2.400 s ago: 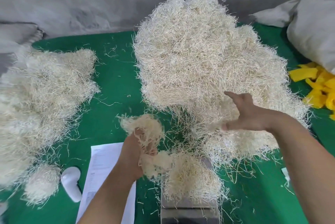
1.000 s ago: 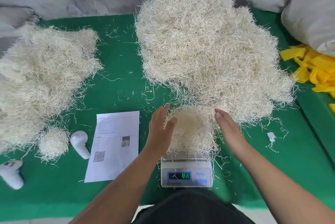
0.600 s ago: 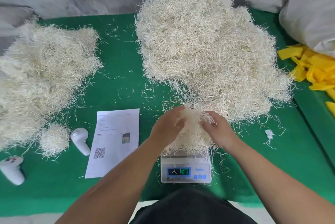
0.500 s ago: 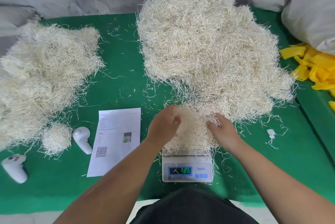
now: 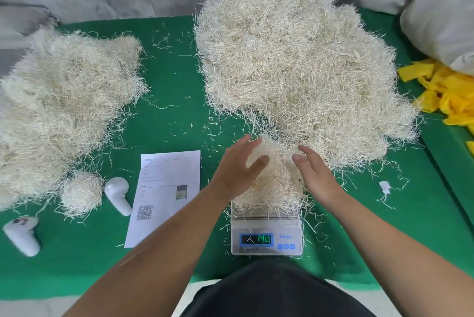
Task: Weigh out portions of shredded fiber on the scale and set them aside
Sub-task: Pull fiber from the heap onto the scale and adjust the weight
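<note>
The portion (image 5: 273,180) on the scale (image 5: 266,236) is a fluffy mound of pale cream shredded fiber, thin stiff strands going every direction and hanging over the platform edges. The scale sits at the near edge of the green tabletop (image 5: 174,101), about the middle. Right behind it is the big pile (image 5: 295,60) of the same stuff, reaching to the far edge, and the portion's back blends into that pile so I can't really tell where one stops. A second pile (image 5: 61,101) covers the left side and runs off the left edge of the view, with a small ball of fiber (image 5: 80,192) at its near side.

The display glows green and looks like 14-something, but the digits are too fuzzy to be sure. The scale's platform is nearly all buried. The paper sheet (image 5: 166,193) left of the scale has a QR code and tiny text I can't read. Two white controllers (image 5: 118,195) lie near the left-hand near corner, the closer one blurred. Yellow strips (image 5: 446,91) and a grey sack (image 5: 441,14) are cut off at the right.

Left hand (image 5: 237,165) is spread with straight fingers, cupped against the portion's left side, thumb lying on the fiber. Right hand (image 5: 314,172) is flat and relaxed on the right side, fingertips touching the strands. Neither one grips anything.
</note>
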### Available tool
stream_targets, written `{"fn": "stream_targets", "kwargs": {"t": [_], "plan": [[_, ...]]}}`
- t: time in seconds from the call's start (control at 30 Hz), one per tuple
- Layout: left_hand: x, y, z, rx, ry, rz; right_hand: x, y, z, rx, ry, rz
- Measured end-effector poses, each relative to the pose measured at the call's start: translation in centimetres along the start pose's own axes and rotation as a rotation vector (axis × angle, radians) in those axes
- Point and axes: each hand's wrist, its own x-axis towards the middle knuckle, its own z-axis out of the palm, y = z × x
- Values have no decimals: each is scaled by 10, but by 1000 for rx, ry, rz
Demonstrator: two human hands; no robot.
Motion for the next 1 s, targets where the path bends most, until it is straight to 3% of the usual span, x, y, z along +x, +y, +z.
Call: {"fn": "stream_targets", "kwargs": {"t": [0.17, 0.33, 0.43, 0.53, 0.6, 0.67, 0.83, 0.9, 1.0], "plan": [[5, -3, 9, 104, -119, -54, 11, 0, 4, -183, -89, 14], [8, 7, -4, -150, 166, -9, 13, -9, -8, -56, 141, -121], [7, 6, -14, -339, 236, -55, 7, -14, -17, 34, 219, -197], [-4, 3, -16, -346, 65, -193, -2, -13, -18, -70, 78, -196], [-11, -1, -10, -121, -65, -300, -7, -7, -14, -203, -49, -139], [-18, -1, -7, 26, -84, -412, -10, -3, -11, -196, -68, -90], [-23, 2, -16, -66, 105, -362, -9, -9, -9, -200, 67, -92], [-21, 4, -22, -145, 209, -291, -8, -13, -7, -266, 49, -105], [-17, 6, -24, -12, 336, -233, -4, -20, -2, -358, -20, -163]]}}
